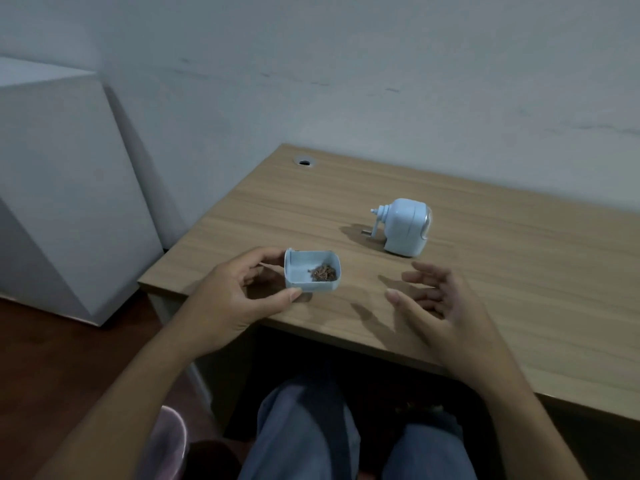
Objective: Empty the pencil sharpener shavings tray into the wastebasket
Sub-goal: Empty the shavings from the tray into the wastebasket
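Observation:
The pale blue shavings tray (304, 271) is out of the sharpener and held level just above the desk's left front corner. A small heap of brown shavings (322, 273) lies in it. My left hand (239, 296) grips the tray's left end between thumb and fingers. My right hand (440, 303) hovers over the desk to the right of the tray, fingers spread, holding nothing. The light blue crank pencil sharpener (403, 226) stands upright farther back on the desk. A pinkish wastebasket (169, 441) shows on the floor at the lower left, partly hidden by my left forearm.
The wooden desk (519, 289) stands against a white wall, with a cable hole (304, 162) at its back left corner. A white cabinet (62, 188) stands to the left. My knees in blue trousers (311, 427) are under the desk edge.

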`<action>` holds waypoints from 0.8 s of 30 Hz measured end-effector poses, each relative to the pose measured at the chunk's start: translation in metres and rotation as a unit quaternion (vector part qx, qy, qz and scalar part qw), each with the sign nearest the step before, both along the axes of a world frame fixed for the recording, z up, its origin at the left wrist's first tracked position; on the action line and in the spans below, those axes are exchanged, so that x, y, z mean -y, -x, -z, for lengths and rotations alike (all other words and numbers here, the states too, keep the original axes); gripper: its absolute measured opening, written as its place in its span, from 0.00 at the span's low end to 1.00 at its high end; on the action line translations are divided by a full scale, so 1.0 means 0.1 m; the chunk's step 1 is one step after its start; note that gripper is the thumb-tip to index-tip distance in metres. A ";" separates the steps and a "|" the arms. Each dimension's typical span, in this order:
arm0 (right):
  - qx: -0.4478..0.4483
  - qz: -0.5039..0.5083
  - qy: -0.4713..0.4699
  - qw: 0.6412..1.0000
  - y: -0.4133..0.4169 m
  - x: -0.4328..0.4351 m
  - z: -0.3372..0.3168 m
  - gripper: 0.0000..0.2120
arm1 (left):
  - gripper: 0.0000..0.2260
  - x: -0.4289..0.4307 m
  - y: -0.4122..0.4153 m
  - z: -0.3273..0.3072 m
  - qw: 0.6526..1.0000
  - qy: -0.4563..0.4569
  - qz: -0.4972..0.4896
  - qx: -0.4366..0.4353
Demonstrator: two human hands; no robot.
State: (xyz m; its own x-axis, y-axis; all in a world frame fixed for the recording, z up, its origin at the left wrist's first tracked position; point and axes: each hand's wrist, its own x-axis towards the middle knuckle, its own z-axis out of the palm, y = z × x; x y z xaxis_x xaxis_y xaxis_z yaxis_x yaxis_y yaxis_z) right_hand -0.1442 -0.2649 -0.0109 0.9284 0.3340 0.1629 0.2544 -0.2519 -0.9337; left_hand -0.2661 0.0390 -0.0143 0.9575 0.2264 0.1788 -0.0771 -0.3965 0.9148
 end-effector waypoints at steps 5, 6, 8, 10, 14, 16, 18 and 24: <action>-0.017 -0.147 -0.010 0.989 0.61 -0.48 -0.04 0.32 | 0.25 -0.02 0.47 0.06 0.999 0.043 -0.008 0.031; -0.020 -0.175 -0.018 0.984 0.72 -0.59 -0.04 0.30 | 0.25 -0.06 0.58 0.11 0.998 0.053 -0.018 0.041; -0.020 -0.224 -0.031 0.974 0.91 -0.84 0.00 0.26 | 0.25 -0.16 0.80 0.20 0.994 0.087 -0.045 0.054; -0.020 -0.245 -0.050 0.968 1.05 -1.09 0.11 0.24 | 0.26 -0.29 1.05 0.27 0.989 0.117 -0.075 0.057; -0.013 -0.284 -0.047 0.958 1.24 -1.58 0.36 0.23 | 0.28 -0.59 1.56 0.41 0.985 0.113 -0.125 0.031; -0.020 -0.310 -0.030 0.950 1.35 -1.83 0.50 0.22 | 0.29 -0.73 1.82 0.51 0.982 0.106 -0.154 0.011; -0.036 -0.328 -0.027 0.944 1.44 -2.05 0.67 0.20 | 0.30 -0.84 2.02 0.63 0.978 0.107 -0.180 -0.009; -0.093 -0.366 -0.001 0.926 1.70 -2.65 1.28 0.17 | 0.27 -1.14 2.47 1.10 0.960 0.105 -0.248 -0.078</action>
State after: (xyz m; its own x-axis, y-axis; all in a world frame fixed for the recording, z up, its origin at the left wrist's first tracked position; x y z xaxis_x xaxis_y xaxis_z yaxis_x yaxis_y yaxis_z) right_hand -0.3143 -0.0002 -0.1385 0.4661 0.8844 0.0244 0.1903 -0.0732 -0.9790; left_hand -0.5129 0.1525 -0.1247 0.7343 0.6764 -0.0575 0.2184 -0.1551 0.9635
